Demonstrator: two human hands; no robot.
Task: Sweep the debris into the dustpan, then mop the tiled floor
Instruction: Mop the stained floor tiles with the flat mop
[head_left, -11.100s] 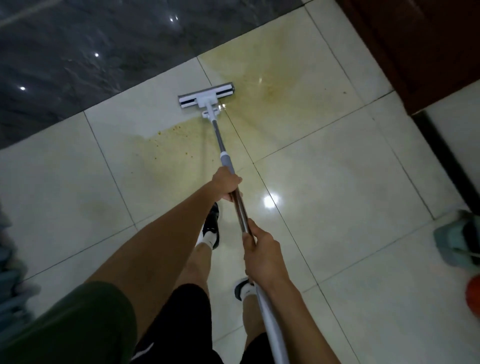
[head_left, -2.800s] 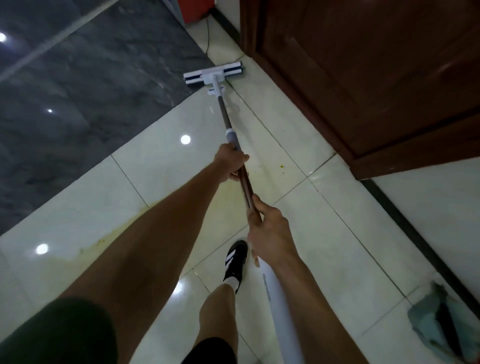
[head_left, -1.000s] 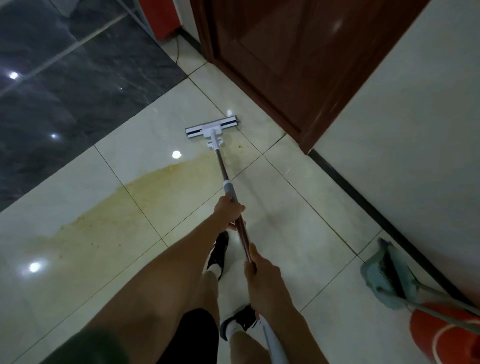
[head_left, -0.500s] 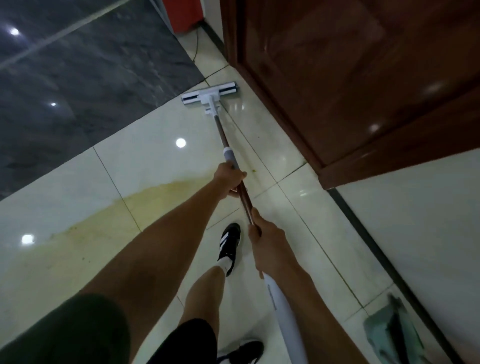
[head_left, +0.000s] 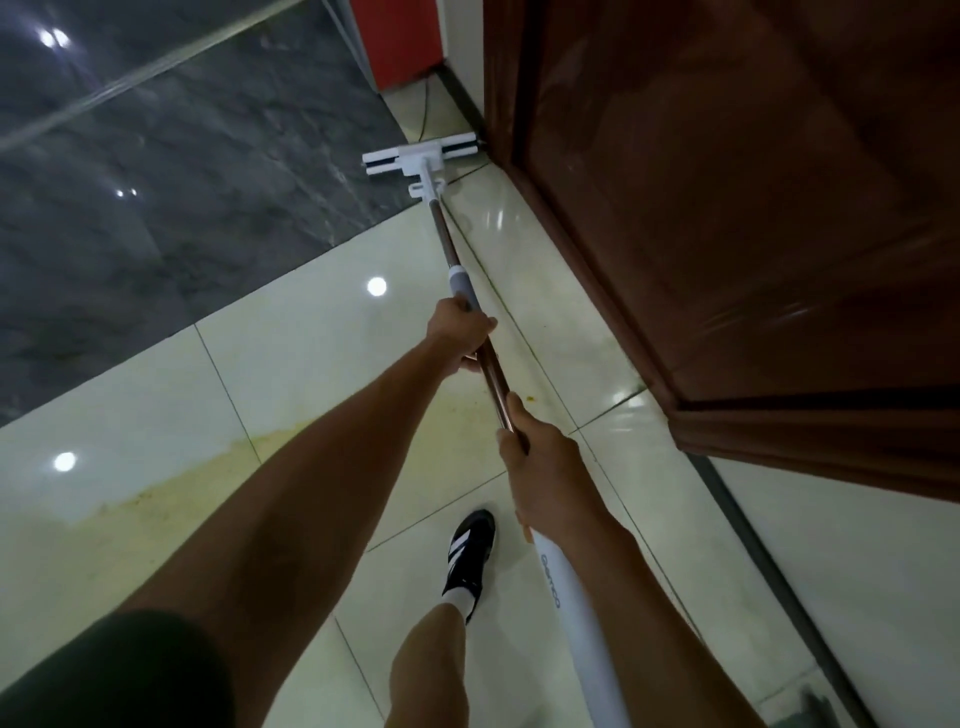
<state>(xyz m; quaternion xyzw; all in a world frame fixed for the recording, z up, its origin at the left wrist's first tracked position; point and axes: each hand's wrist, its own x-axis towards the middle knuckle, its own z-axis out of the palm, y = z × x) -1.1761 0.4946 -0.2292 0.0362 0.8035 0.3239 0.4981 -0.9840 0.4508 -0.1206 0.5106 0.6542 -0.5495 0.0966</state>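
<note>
A flat mop with a white head (head_left: 420, 155) and a long copper-coloured pole (head_left: 448, 249) reaches across the pale tiled floor (head_left: 291, 343). Its head lies far ahead, where the pale tiles meet the dark floor, its right end close to the wooden door. My left hand (head_left: 460, 332) grips the pole just below its grey collar. My right hand (head_left: 540, 457) grips it lower, above the white handle (head_left: 571, 613). A yellowish stain (head_left: 171, 499) with small specks spreads over the tiles at the left. A yellow crumb (head_left: 530, 399) lies right of the pole.
A dark brown wooden door (head_left: 727, 208) stands close on the right, with a white wall (head_left: 857, 571) and black skirting below it. Dark grey marble floor (head_left: 156, 182) fills the upper left. A red object (head_left: 400, 41) stands at the top. My shoe (head_left: 470, 551) is under the pole.
The mop head has been pushed further forward and right, up to the door's corner. My view has shifted forward, and the teal dustpan has almost left the lower right edge.
</note>
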